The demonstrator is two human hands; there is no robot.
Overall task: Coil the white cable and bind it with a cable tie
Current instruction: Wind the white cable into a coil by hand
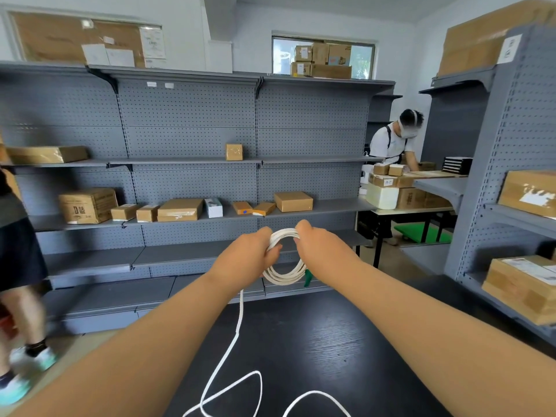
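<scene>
Both my hands are raised above the far edge of a black table (pixel 316 341) and hold a coil of white cable (pixel 284 276) with several loops. My left hand (pixel 248 254) grips the coil's upper left side. My right hand (pixel 319 245) pinches its top right. From the coil a loose strand of the cable (pixel 239 323) drops to the table and lies there in wide curves near the front edge. A green cable tie (pixel 307 278) pokes out under my right wrist, beside the coil's lower right.
Grey pegboard shelving (pixel 192 139) with cardboard boxes (pixel 180 209) runs behind the table. More shelves with boxes (pixel 523 287) stand at the right. A person (pixel 391 145) works at a table at the back right. Another person's legs (pixel 21 296) are at the left edge.
</scene>
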